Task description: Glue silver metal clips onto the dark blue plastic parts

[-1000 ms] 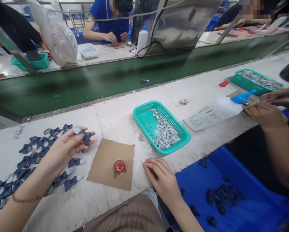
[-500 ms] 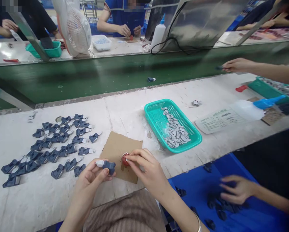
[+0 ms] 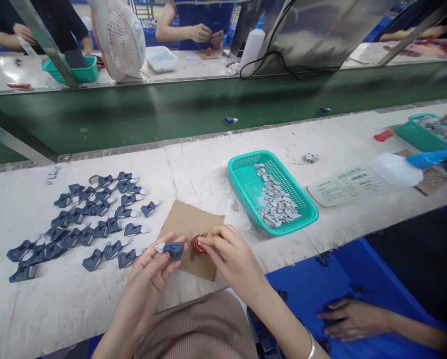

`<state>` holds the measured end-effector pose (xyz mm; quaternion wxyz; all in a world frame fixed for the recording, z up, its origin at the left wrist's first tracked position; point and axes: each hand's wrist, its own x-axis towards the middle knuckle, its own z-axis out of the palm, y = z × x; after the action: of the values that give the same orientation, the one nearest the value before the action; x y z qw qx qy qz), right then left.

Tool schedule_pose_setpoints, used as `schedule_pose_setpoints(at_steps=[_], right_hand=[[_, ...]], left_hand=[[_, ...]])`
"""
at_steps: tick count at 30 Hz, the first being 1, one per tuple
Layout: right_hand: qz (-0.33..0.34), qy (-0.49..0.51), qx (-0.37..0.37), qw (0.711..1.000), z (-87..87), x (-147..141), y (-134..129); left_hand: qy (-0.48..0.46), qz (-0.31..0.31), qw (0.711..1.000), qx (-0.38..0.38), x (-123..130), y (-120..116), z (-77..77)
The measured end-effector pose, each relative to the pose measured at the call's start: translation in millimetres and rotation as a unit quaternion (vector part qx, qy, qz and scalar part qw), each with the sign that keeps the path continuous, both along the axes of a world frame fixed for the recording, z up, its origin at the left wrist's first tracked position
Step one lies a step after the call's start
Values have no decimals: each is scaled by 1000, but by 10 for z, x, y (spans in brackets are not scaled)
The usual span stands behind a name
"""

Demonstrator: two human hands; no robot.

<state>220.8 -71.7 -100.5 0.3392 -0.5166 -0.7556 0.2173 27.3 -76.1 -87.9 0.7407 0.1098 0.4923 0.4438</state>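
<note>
Left hand [image 3: 148, 271]: grasping one navy piece [image 3: 173, 250] between thumb and fingers; piece lies crosswise, grey tip pointing left past the thumb, broad end right, near the fingertips. Right hand [image 3: 238, 254]: thumb and index finger brought together at the red cap [image 3: 195, 244], just right of the navy piece; cannot tell whether they pinch anything. Cardboard [image 3: 188, 219] under the cap. Teal basket [image 3: 248, 175]: beyond the right hand, to its right. Further navy pieces [image 3: 101, 229]: left of the left hand.
</note>
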Motion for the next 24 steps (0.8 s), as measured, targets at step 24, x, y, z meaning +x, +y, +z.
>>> schedule_pose_setpoints(at_steps=[24], right_hand=[[-26,128,-135,982,129,101,84]], left_hand=[[72,-28,989,126,156,-31,-101]])
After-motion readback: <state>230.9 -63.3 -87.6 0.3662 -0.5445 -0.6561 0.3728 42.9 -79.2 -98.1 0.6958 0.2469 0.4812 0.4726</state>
